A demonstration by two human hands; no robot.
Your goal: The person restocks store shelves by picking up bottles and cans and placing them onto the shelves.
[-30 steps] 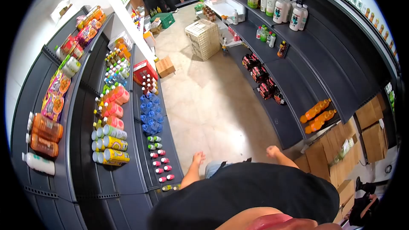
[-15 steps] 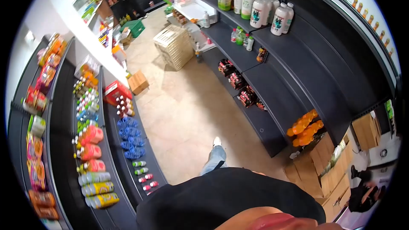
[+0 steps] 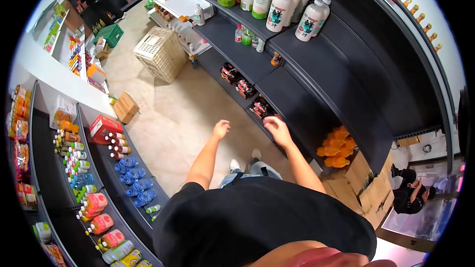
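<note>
My left hand [image 3: 221, 128] is held out over the pale floor, with its fingers loosely curled and no object visible in it. To its right, my right hand [image 3: 277, 129] reaches toward the lower right shelf, fingers partly spread and nothing seen in them. The nearest goods to it are dark red-and-black packs [image 3: 261, 107] on that low shelf; whether the hand touches them cannot be told. Higher on the right shelves stand white bottles [image 3: 279, 10] with green or white caps. Orange bottles [image 3: 336, 147] lie at the lower right.
Left shelves hold blue bottle packs [image 3: 142, 191], pink bottles [image 3: 101, 223] and a red box [image 3: 105, 129]. On the floor are a cream crate [image 3: 160, 54], a cardboard box [image 3: 125, 107] and a green crate [image 3: 108, 35]. People are at the upper left and lower right.
The view has turned right and moved closer to the right shelves. Both hands, out of sight or barely visible half a second ago, are now raised in front of me.
</note>
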